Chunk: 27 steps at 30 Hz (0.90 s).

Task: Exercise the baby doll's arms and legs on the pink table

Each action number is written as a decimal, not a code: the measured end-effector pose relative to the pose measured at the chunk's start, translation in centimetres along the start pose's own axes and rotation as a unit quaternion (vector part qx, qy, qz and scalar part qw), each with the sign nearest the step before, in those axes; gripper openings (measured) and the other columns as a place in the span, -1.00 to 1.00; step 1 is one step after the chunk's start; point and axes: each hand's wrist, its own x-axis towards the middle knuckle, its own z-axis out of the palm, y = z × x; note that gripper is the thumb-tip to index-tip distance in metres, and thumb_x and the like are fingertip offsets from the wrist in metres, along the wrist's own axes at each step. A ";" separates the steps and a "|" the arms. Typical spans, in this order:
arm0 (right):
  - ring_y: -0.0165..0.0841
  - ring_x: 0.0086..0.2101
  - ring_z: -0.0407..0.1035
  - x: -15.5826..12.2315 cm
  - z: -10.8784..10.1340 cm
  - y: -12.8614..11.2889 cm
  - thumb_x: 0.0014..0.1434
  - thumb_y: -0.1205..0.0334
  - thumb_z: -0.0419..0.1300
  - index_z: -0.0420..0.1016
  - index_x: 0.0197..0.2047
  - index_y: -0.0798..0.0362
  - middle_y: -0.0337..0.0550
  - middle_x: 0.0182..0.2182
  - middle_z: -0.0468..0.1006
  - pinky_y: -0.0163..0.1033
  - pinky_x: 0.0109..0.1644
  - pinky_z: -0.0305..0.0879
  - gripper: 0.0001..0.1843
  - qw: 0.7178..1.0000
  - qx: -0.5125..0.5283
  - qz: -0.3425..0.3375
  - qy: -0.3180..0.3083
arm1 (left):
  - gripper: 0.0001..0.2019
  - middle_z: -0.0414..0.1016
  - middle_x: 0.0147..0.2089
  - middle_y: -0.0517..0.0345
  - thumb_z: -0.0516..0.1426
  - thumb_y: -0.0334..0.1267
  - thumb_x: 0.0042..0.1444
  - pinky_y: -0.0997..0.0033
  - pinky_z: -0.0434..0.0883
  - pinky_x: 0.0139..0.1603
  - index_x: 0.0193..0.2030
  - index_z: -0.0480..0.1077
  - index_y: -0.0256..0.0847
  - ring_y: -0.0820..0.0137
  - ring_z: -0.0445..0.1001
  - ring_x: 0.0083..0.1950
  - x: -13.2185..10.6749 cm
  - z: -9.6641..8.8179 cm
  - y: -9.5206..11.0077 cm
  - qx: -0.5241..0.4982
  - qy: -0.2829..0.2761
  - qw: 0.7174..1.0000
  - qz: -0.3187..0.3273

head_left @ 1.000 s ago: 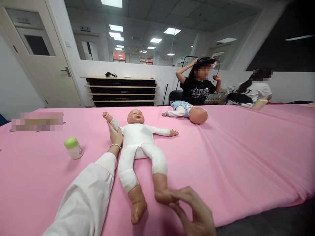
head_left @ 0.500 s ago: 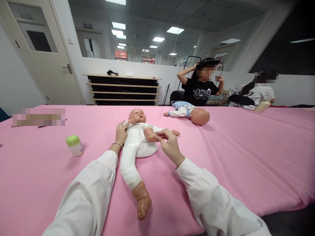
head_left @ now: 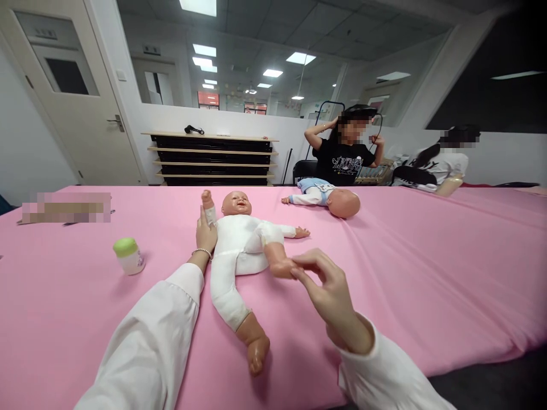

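Note:
A baby doll (head_left: 237, 233) with a white cloth body lies on its back on the pink-covered table, its head at the far side. My left hand (head_left: 205, 232) is closed around the doll's arm at the left, whose small hand (head_left: 207, 197) points up beside the head. Between thumb and fingers, my right hand (head_left: 327, 285) pinches the doll's foot (head_left: 285, 267), holding that leg bent and raised toward the right. The other leg (head_left: 226, 290) stretches toward me on the cloth. At the right, the doll's other arm (head_left: 294, 232) is spread out.
A jar with a green lid (head_left: 128, 256) stands on the pink cloth (head_left: 397, 273) at the left. Another doll in blue and white clothes (head_left: 318, 193) lies at the far right. Two people are beyond the table; a low shelf stack (head_left: 213, 159) stands by the wall.
My right hand has drawn the doll's foot toward me and to the right, unbending the leg. The doll's arm at my left hand has swung from its face up and outward.

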 end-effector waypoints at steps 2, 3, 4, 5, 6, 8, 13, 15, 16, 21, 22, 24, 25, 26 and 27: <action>-0.38 -0.38 0.41 -2.7 -1.0 -1.3 0.10 0.31 0.21 0.46 -0.35 0.00 -0.21 -0.43 0.49 -0.28 -0.29 0.38 -0.97 1.000 -0.012 -0.009 -0.011 | -0.24 0.33 0.10 -0.13 -0.01 -0.33 0.09 0.15 0.38 -0.12 0.39 -0.30 -0.10 0.12 0.43 -0.04 -0.1 -0.3 0.2 0.007 0.012 0.999 -0.043; -0.37 -0.38 0.41 -4.1 -1.2 -1.7 0.09 0.33 0.22 0.46 -0.35 -0.01 -0.21 -0.44 0.50 -0.28 -0.30 0.38 -0.96 1.000 -0.013 -0.007 -0.010 | -0.22 0.36 0.07 -0.12 0.00 -0.33 0.08 0.18 0.39 -0.18 0.39 -0.32 -0.09 0.13 0.46 -0.11 -0.1 -0.4 0.3 0.007 0.015 0.998 -0.055; -0.37 -0.38 0.42 -5.5 -1.2 -2.0 0.08 0.34 0.22 0.46 -0.34 -0.02 -0.21 -0.44 0.51 -0.29 -0.31 0.39 -0.94 1.000 -0.011 0.004 -0.005 | -0.20 0.39 0.05 -0.10 0.01 -0.33 0.07 0.21 0.39 -0.23 0.39 -0.35 -0.09 0.15 0.47 -0.16 -0.2 -0.5 0.4 0.004 0.015 0.998 -0.062; -0.36 -0.38 0.43 -6.8 -1.1 -2.1 0.08 0.34 0.22 0.47 -0.34 -0.02 -0.20 -0.44 0.51 -0.29 -0.32 0.40 -0.94 1.000 -0.009 0.023 -0.006 | -0.18 0.40 0.03 -0.10 0.02 -0.34 0.05 0.24 0.39 -0.26 0.39 -0.37 -0.11 0.16 0.48 -0.19 -0.2 -0.6 0.5 0.000 0.013 0.998 -0.066; -0.35 -0.38 0.44 -8.0 -0.9 -2.1 0.09 0.33 0.22 0.47 -0.33 -0.02 -0.19 -0.43 0.52 -0.29 -0.32 0.42 -0.94 0.999 -0.007 0.048 -0.009 | -0.17 0.40 0.03 -0.11 0.03 -0.34 0.05 0.25 0.38 -0.28 0.39 -0.38 -0.12 0.17 0.49 -0.21 -0.2 -0.6 0.6 -0.002 0.011 0.997 -0.071; -0.33 -0.38 0.45 -10.0 -0.4 -1.9 0.09 0.32 0.22 0.48 -0.34 -0.01 -0.17 -0.44 0.52 -0.28 -0.32 0.43 -0.95 0.996 0.004 0.084 -0.011 | -0.18 0.40 0.04 -0.13 0.03 -0.33 0.06 0.25 0.38 -0.27 0.39 -0.37 -0.16 0.16 0.49 -0.20 -0.2 -0.7 0.7 0.005 0.008 0.997 -0.083; -0.34 -0.42 0.44 -12.6 1.0 -1.2 0.07 0.32 0.22 0.51 -0.35 -0.01 -0.17 -0.48 0.50 -0.30 -0.33 0.44 -0.94 0.993 0.023 0.117 -0.002 | -0.25 0.35 0.10 -0.18 -0.01 -0.31 0.14 0.15 0.36 -0.14 0.39 -0.35 -0.23 0.07 0.45 -0.06 -0.2 -0.7 0.8 0.031 0.004 0.995 -0.092; -0.35 -0.43 0.44 -13.0 1.3 -1.1 0.07 0.31 0.22 0.51 -0.35 -0.01 -0.18 -0.49 0.49 -0.32 -0.35 0.43 -0.94 0.992 0.031 0.122 -0.003 | -0.26 0.34 0.11 -0.20 0.00 -0.29 0.15 0.11 0.35 -0.13 0.38 -0.34 -0.25 0.03 0.44 -0.05 -0.1 -0.7 0.7 0.027 0.000 0.994 -0.104; -0.36 -0.44 0.43 -13.2 1.5 -1.0 0.07 0.31 0.21 0.51 -0.35 -0.01 -0.18 -0.49 0.49 -0.32 -0.36 0.43 -0.94 0.992 0.036 0.121 -0.003 | -0.26 0.33 0.11 -0.21 0.01 -0.28 0.15 0.09 0.35 -0.13 0.38 -0.34 -0.25 0.02 0.44 -0.05 -0.1 -0.7 0.7 0.025 -0.002 0.994 -0.111; -0.39 -0.47 0.42 -14.6 2.6 -0.2 0.08 0.31 0.21 0.50 -0.34 0.00 -0.20 -0.51 0.45 -0.37 -0.40 0.41 -0.95 0.991 0.044 0.122 -0.010 | -0.21 0.29 0.16 -0.21 0.06 -0.28 0.08 0.12 0.37 -0.07 0.38 -0.30 -0.24 0.05 0.43 -0.01 0.2 -0.5 0.2 -0.031 0.016 0.992 -0.117; -0.39 -0.47 0.42 -14.9 2.8 0.0 0.08 0.31 0.21 0.50 -0.34 0.00 -0.20 -0.51 0.45 -0.37 -0.41 0.41 -0.95 0.991 0.040 0.127 -0.017 | -0.20 0.29 0.17 -0.21 0.07 -0.28 0.06 0.12 0.37 -0.06 0.38 -0.29 -0.25 0.06 0.43 0.00 0.2 -0.4 0.1 -0.047 0.020 0.992 -0.119; -0.39 -0.46 0.42 -15.3 3.0 0.3 0.08 0.30 0.21 0.50 -0.34 0.01 -0.20 -0.51 0.45 -0.37 -0.41 0.41 -0.95 0.991 0.034 0.127 -0.028 | -0.19 0.28 0.18 -0.24 0.07 -0.29 0.05 0.09 0.36 -0.03 0.38 -0.28 -0.27 0.05 0.42 0.02 0.2 -0.4 0.1 -0.057 0.023 0.989 -0.132; -0.39 -0.46 0.43 -15.3 3.0 0.3 0.08 0.29 0.21 0.50 -0.34 0.01 -0.20 -0.50 0.46 -0.37 -0.41 0.41 -0.96 0.991 0.034 0.124 -0.031 | -0.19 0.26 0.20 -0.25 0.07 -0.30 0.05 0.08 0.35 -0.02 0.38 -0.29 -0.29 0.03 0.41 0.03 0.2 -0.4 0.1 -0.051 0.022 0.988 -0.142; -0.39 -0.47 0.43 -15.2 2.9 0.3 0.08 0.28 0.22 0.50 -0.35 0.01 -0.20 -0.50 0.46 -0.37 -0.41 0.41 -0.97 0.992 0.034 0.119 -0.034 | -0.19 0.24 0.21 -0.27 0.06 -0.30 0.06 0.06 0.35 -0.02 0.38 -0.30 -0.30 0.02 0.41 0.04 0.1 -0.5 0.2 -0.042 0.018 0.987 -0.151; -0.39 -0.47 0.43 -15.0 2.6 0.2 0.08 0.28 0.22 0.49 -0.36 0.01 -0.20 -0.50 0.46 -0.36 -0.41 0.41 -0.97 0.992 0.034 0.115 -0.038 | -0.19 0.22 0.22 -0.27 0.05 -0.31 0.06 0.05 0.34 -0.01 0.38 -0.32 -0.31 0.01 0.40 0.05 0.1 -0.6 0.4 -0.035 0.016 0.987 -0.157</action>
